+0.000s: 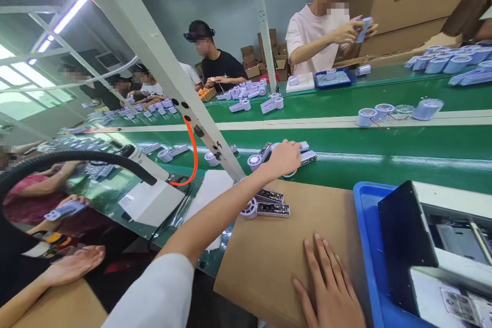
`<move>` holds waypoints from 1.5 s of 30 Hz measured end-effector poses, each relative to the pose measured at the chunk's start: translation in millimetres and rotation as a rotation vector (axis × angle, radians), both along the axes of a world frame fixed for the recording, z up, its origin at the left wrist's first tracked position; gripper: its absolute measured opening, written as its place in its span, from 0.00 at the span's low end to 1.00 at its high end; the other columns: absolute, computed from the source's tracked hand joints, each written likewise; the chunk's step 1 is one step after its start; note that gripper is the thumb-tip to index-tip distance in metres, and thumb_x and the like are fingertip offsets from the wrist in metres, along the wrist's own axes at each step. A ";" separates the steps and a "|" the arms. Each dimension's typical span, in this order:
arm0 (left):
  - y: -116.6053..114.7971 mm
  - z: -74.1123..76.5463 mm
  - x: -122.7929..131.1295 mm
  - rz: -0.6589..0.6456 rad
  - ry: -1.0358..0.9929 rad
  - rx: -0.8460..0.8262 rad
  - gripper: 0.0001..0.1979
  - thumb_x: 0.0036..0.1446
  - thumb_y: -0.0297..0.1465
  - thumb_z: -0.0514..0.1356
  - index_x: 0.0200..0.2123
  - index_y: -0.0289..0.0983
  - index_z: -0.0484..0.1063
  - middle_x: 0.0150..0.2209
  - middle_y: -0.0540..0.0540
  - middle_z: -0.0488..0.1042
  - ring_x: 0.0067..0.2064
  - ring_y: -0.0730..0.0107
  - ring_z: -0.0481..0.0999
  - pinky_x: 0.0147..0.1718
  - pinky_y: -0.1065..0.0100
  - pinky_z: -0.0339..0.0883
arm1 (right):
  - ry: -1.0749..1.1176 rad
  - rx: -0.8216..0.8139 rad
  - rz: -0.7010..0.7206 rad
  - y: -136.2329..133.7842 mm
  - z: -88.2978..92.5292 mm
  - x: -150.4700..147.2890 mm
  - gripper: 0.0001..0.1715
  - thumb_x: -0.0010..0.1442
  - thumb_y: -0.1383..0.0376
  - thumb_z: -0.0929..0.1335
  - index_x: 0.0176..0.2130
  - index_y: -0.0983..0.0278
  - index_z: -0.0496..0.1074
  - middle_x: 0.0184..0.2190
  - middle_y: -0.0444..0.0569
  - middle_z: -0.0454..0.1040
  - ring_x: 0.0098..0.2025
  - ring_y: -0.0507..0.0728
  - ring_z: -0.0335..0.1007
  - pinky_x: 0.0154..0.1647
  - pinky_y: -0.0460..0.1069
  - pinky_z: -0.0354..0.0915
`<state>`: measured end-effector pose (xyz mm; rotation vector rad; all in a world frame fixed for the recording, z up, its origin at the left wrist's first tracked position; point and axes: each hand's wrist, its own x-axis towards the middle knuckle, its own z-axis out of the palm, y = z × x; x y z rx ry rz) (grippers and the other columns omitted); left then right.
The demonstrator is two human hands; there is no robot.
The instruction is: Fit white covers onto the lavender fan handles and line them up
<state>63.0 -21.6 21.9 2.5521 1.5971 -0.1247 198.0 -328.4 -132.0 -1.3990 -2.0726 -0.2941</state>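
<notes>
One right hand [331,289] open on cardboard [265,261], likely bracing; left hand [285,158] over round-ended parts [308,158] at cardboard's twelve o'clock, grip unclear.

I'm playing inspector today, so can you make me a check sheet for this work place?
Surface: brown cardboard beside a green belt.
Job's things: two parts with bare circuit boards at the cardboard's far edge; more on the belt.
Clutter: blue tray holding a machine.
Hands: left hand at parts on the belt, grip unclear; right hand spread on the cardboard.
Cables: black hose; orange tube by a post.
Surroundings: people across the belt; big carton.
</notes>
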 end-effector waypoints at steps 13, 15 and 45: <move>100.4 5.9 17.5 -0.036 0.167 -0.075 0.25 0.78 0.42 0.71 0.70 0.38 0.77 0.69 0.36 0.80 0.66 0.48 0.84 0.65 0.42 0.84 | 0.061 0.052 -0.076 7.0 8.7 -11.1 0.39 0.77 0.57 0.63 0.78 0.73 0.60 0.79 0.63 0.57 0.89 0.66 0.34 0.62 0.62 0.75; 101.3 6.3 18.2 -0.031 0.184 -0.071 0.26 0.78 0.43 0.71 0.71 0.39 0.77 0.70 0.36 0.79 0.66 0.48 0.83 0.66 0.41 0.83 | 0.070 0.052 -0.074 7.2 7.6 -11.3 0.39 0.77 0.57 0.63 0.77 0.73 0.61 0.79 0.63 0.57 0.89 0.66 0.33 0.62 0.63 0.74; 29.8 -4.2 114.7 -0.077 0.369 -0.037 0.27 0.77 0.45 0.71 0.71 0.39 0.76 0.70 0.36 0.79 0.66 0.47 0.83 0.66 0.41 0.83 | 0.201 0.023 -0.041 1.6 30.0 -13.3 0.29 0.94 0.58 0.51 0.74 0.75 0.64 0.77 0.64 0.59 0.74 0.71 0.61 0.73 0.61 0.54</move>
